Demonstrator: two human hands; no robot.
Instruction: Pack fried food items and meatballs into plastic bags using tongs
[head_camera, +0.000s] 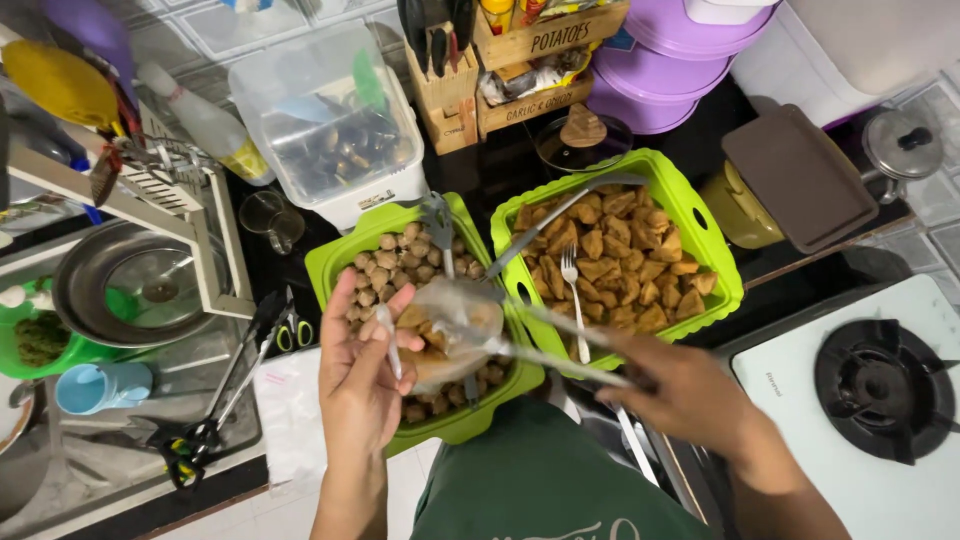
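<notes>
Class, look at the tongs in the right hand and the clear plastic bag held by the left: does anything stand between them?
Nothing visible does. The right hand holds metal tongs whose tips reach the mouth of the clear plastic bag, held open by the left hand above the green basket of meatballs.

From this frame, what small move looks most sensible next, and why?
Probably tip the tongs in the right hand into the clear bag, which the left hand holds open above the meatball basket. The bag already holds fried pieces.
</notes>
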